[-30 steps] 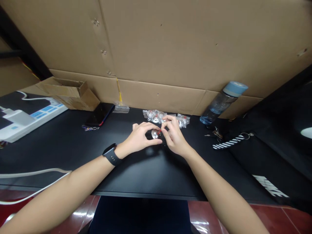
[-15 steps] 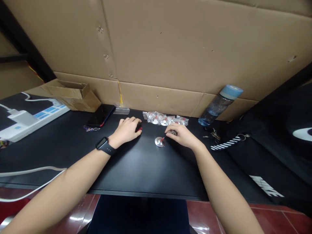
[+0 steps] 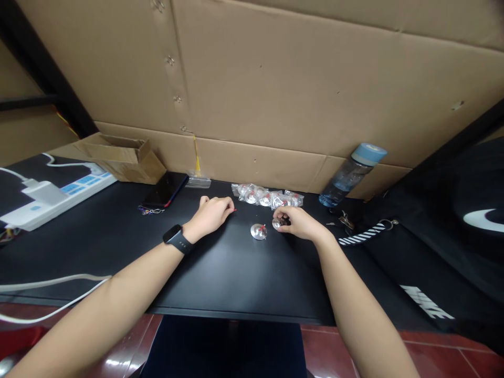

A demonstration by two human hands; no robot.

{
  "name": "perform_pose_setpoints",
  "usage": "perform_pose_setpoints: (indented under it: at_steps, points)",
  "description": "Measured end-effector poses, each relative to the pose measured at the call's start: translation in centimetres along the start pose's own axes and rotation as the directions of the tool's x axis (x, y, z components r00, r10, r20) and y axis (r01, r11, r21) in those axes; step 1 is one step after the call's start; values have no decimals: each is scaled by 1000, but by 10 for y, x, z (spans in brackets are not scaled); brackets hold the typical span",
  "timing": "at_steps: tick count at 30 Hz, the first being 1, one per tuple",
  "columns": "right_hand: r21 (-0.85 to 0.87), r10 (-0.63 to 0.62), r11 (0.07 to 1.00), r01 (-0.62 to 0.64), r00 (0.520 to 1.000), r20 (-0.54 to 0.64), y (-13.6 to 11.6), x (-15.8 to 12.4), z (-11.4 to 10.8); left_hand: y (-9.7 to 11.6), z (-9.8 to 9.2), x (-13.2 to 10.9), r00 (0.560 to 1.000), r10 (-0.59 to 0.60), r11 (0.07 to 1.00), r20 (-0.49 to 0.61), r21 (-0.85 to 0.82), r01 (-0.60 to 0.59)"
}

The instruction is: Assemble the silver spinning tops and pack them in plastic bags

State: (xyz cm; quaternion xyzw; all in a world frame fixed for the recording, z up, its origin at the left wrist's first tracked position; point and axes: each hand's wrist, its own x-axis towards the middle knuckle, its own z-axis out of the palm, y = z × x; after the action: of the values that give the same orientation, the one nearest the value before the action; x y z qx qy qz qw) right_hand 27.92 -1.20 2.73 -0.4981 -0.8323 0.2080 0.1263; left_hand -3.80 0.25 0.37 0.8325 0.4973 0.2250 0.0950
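My left hand (image 3: 213, 215), with a black watch on its wrist, is closed in a pinch above the table. A small red piece (image 3: 235, 210), perhaps cord, pokes out at its fingertips. My right hand (image 3: 298, 222) grips a small shiny metal disc (image 3: 277, 223) by its edge between thumb and fingers. Between the hands, nearer the right one, a domed metal disc (image 3: 258, 232) with a red cord at its middle lies on the table. Behind it is a row of several similar discs in clear plastic wrappers (image 3: 252, 196).
On the left are a white power strip (image 3: 59, 198), an open cardboard box (image 3: 134, 157) and a phone (image 3: 164, 190). At the right stand a tilted-looking water bottle (image 3: 346, 178), keys with a striped strap (image 3: 362, 234) and a black bag (image 3: 441, 252). A cardboard panel (image 3: 252, 94) rises behind.
My left fingers have closed further, with the red piece now at their tips. My right hand has turned so the metal disc shows more. The view has tilted up slightly.
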Motion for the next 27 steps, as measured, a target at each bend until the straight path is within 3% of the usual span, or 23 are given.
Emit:
perform_pose_setpoints:
  at_steps: [3, 7, 13, 21, 27]
  points:
    - [-17, 4, 1000, -3, 998, 63, 1, -3, 0, 8, 1, 0, 999, 46, 995, -24, -88, -48]
    - [-56, 24, 998, -22, 999, 34, -1, -7, 0, 17, 1, -2, 995, 78, 983, -64, -163, -88]
    - [44, 126, 990, -131, 986, 107, -3, -5, -4, 24, 0, -4, 993, 102, 981, -65, -161, -111]
    - [-17, -56, 998, 58, 992, 113, -12, -6, 2, 27, 1, -6, 990, 103, 989, -98, -93, -112]
    - [-40, -41, 998, 47, 991, 129, -17, -4, 4, 28, 3, -6, 987, 130, 987, -97, -84, -139]
